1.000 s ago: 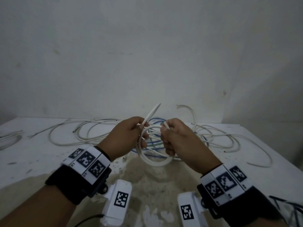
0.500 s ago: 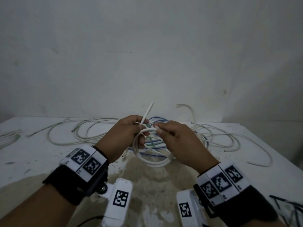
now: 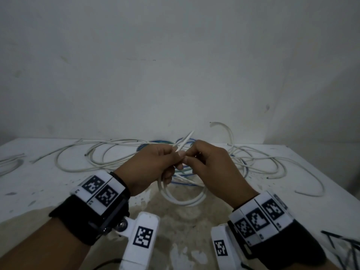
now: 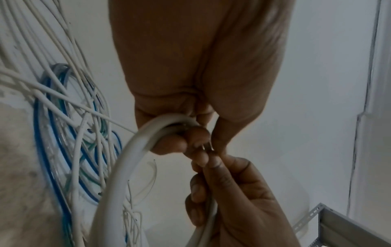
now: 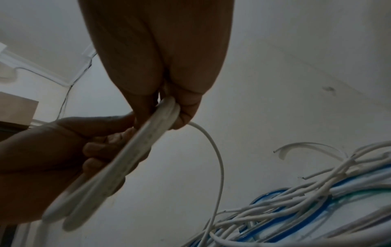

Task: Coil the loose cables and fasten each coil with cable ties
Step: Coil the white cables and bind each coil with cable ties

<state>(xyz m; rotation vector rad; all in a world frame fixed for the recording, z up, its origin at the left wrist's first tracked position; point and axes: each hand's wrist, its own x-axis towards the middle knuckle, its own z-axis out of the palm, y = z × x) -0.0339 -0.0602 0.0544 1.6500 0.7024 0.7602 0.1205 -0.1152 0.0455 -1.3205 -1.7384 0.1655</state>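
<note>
loose cables (image 3: pixel 120 152) sprawl across table's (image 3: pixel 39 184) far half, black cable ties (image 3: pixel 344 242) near right edge, bare patch front-centre passable

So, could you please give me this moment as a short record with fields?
left hand: grips the white coil and the white tie
right hand: pinches the coil's top, touching the left hand
table: loose white cables, blue cables
tie state: cannot tell
</note>
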